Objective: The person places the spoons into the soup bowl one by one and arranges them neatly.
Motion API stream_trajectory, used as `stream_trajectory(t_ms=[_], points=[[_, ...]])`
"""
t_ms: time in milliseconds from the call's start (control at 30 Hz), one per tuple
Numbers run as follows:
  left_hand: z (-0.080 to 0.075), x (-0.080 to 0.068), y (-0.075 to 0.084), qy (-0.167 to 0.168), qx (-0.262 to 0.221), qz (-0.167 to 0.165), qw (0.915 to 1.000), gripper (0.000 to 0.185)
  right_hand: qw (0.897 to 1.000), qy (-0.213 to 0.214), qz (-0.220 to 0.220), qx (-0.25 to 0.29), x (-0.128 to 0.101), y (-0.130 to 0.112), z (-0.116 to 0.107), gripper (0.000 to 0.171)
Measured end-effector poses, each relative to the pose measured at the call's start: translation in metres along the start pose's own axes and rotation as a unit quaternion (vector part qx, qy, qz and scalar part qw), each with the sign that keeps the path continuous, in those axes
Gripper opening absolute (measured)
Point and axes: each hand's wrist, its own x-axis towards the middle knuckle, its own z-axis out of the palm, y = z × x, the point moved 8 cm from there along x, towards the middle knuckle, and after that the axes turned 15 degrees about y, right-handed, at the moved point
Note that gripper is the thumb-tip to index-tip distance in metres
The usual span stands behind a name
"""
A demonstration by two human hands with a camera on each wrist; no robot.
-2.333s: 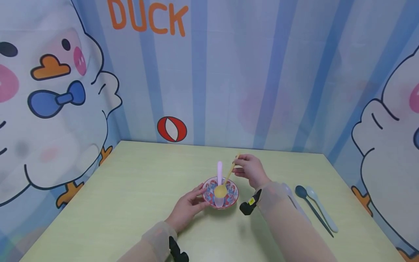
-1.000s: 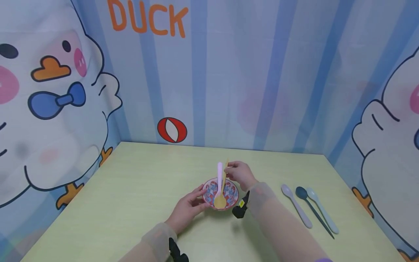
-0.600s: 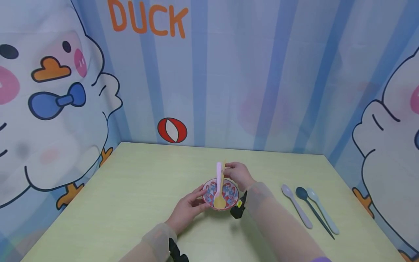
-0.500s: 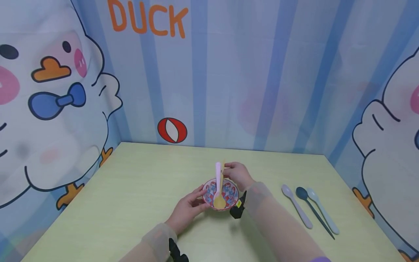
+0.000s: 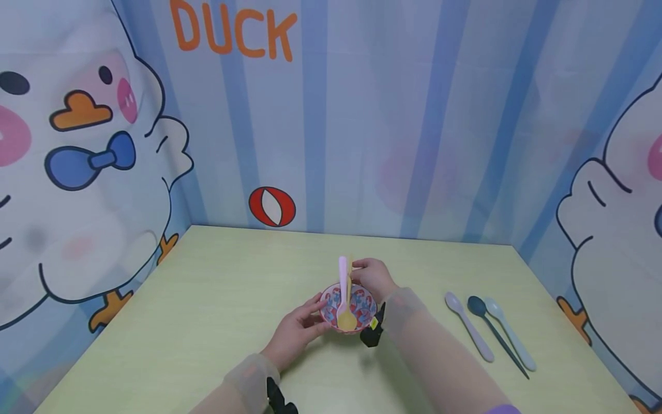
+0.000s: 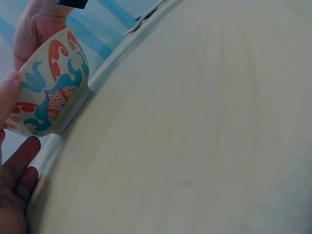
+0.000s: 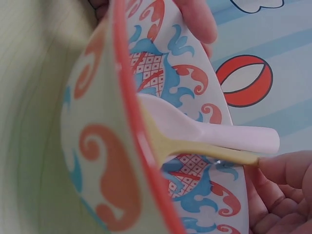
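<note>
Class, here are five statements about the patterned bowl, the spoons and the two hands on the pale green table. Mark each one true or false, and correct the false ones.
1. The yellow plastic spoon lies in the red-and-blue patterned bowl. True.
2. The right hand pinches the yellow spoon's handle. True.
3. The left hand is lifted well clear of the bowl. False: its fingers touch the bowl's side.
4. Three spoons lie on the pale green table to the right: a lilac spoon, a dark blue spoon and a pale grey spoon. True.
5. The pink plastic spoon lies flat on the table. False: it stands in the bowl beside the yellow one.
</note>
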Motion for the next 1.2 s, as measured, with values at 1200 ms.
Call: stream_trajectory(t_ms=[1200], points=[[0.000,-0.001,0.002,0.002,-0.005,0.007,1.0000,0.053,0.999,-0.006,-0.029,-0.036,-0.007,0.005,-0.037,0.039]])
